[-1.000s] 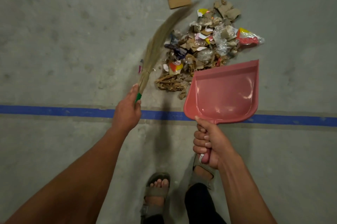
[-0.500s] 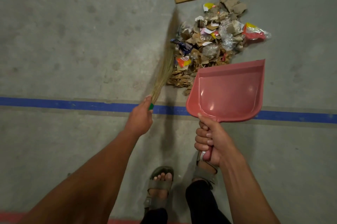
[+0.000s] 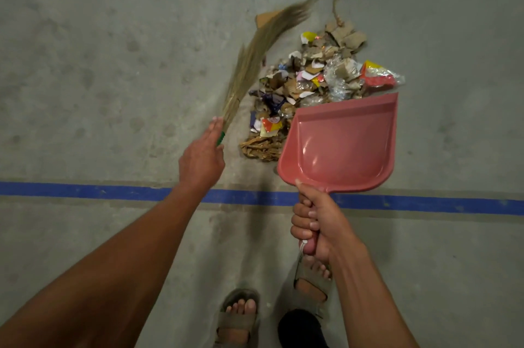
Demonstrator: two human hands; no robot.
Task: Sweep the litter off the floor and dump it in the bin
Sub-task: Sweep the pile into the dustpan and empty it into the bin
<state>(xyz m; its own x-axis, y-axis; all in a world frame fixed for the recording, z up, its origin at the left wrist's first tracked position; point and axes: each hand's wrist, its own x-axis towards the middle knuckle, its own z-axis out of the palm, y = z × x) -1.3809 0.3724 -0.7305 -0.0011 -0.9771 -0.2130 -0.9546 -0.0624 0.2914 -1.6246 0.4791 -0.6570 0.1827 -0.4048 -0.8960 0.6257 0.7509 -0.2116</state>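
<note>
- Step in hand, as I judge it: gathering. The litter pile (image 3: 314,87) is heaped on the concrete floor (image 3: 99,64) beyond the blue line (image 3: 85,191); none of it is in the pan yet.
- Your left hand (image 3: 202,162) is on the grass broom (image 3: 255,55) at its green-bound neck (image 3: 220,138). The forefinger lies straight along the bristles; the other fingers are hidden behind the hand, so I cannot tell how tightly you grip.
- Broom head is blurred, lying left of the pile and reaching over a cardboard scrap (image 3: 266,17) at the far end.
- Your right hand (image 3: 314,223) is curled round the handle of the pink dustpan (image 3: 340,143). The pan is empty, and its lip is at the pile's near right edge.
- Next move calls for the pan lip flat on the floor against the pile, then short strokes from the left and far side towards it.
- Bin is not in view.
- Loose string (image 3: 338,4) and the plastic wrapper (image 3: 380,75) sit at the pile's edge; they are likely to escape a stroke.
</note>
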